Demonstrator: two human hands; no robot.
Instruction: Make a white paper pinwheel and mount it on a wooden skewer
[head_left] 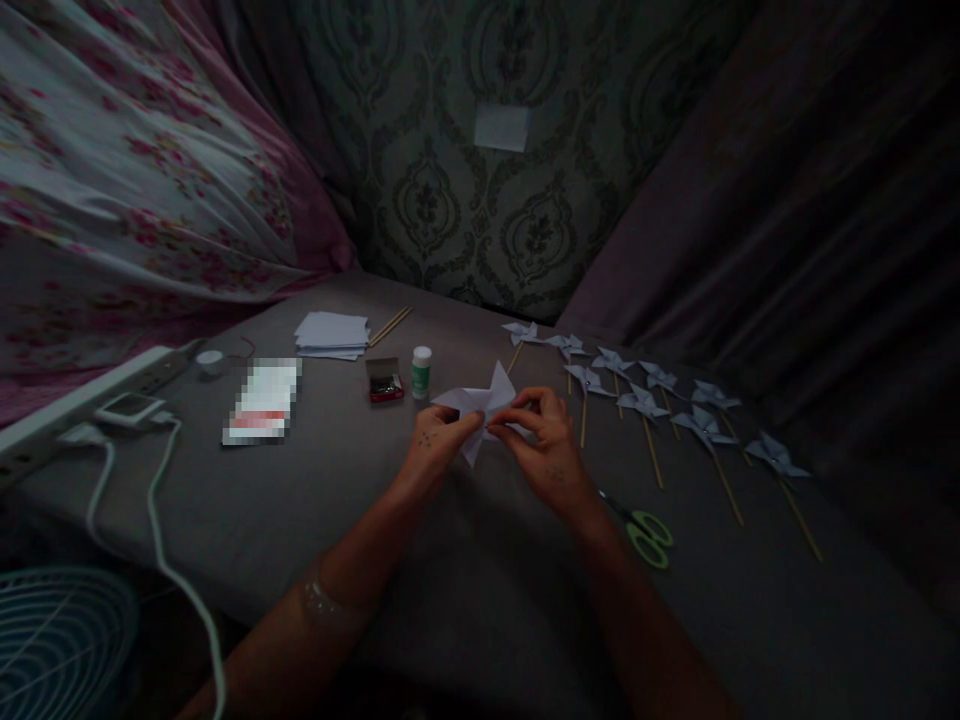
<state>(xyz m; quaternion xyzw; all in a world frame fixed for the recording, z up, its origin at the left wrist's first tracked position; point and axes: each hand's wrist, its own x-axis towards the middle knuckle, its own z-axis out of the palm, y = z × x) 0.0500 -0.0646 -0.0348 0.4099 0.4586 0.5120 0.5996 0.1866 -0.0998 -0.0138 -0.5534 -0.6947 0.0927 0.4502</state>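
Note:
A white folded paper pinwheel (pixel 480 405) is held just above the grey table (pixel 337 500), between both my hands. My left hand (pixel 435 440) pinches its left side with closed fingers. My right hand (pixel 544 435) grips the centre and right side, fingers curled. Behind the hands stand a small white glue bottle with a green label (pixel 421 372) and a red box of pins (pixel 385 380).
Several finished paper pinwheels on wooden sticks (pixel 645 405) lie in rows at the right. Green-handled scissors (pixel 645 533) lie by my right wrist. A stack of white paper (pixel 332 334), spare sticks (pixel 390 325), a power strip (pixel 82 400) with white cables, and a fan (pixel 60 640) sit left.

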